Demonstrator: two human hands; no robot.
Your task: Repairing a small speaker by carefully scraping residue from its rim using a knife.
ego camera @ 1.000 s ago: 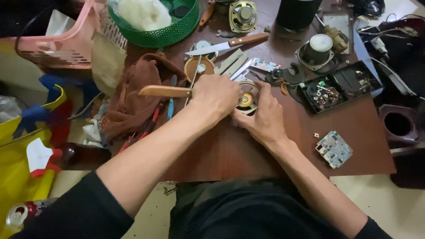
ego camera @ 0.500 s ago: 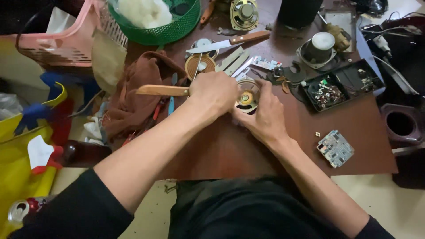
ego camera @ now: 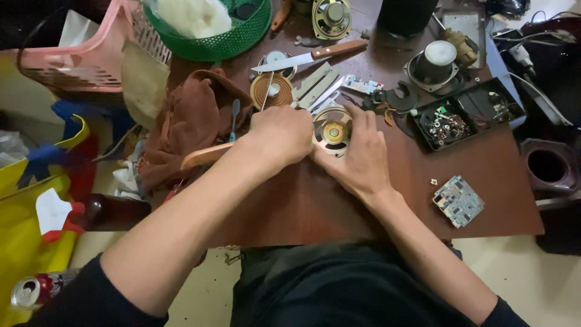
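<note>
I am working at a brown tabletop (ego camera: 339,206) whose near edge is running just above my lap and whose right edge is ending beside a dark round-holed box (ego camera: 548,166); the widest bare stretch of it is lying between my forearms and out to the right, around a small pale circuit board (ego camera: 458,201) sitting alone near that corner. The far half is crowding up: a green mesh basket (ego camera: 239,39) holding white fluff and a pink plastic basket (ego camera: 78,60) are overhanging the back left, a crumpled brown cloth (ego camera: 193,124) is spilling over the left edge, and a black tray of small parts (ego camera: 469,112) is sitting to the right. Below the left edge, yellow bags (ego camera: 24,242) and a drinks can (ego camera: 33,290) are lying on the pale floor. A knife with a wooden handle (ego camera: 311,56) is lying behind a flat copper-coloured coil (ego camera: 270,91). My left hand (ego camera: 281,134) is closing in a fist around a tool with a smooth wooden handle (ego camera: 203,156) that is jutting out to the left. My right hand (ego camera: 360,157) is resting flat, fingers spread and pressing against the rim of a small round speaker (ego camera: 333,131) with a metal frame and a gold centre, which is lying between my two hands.
</note>
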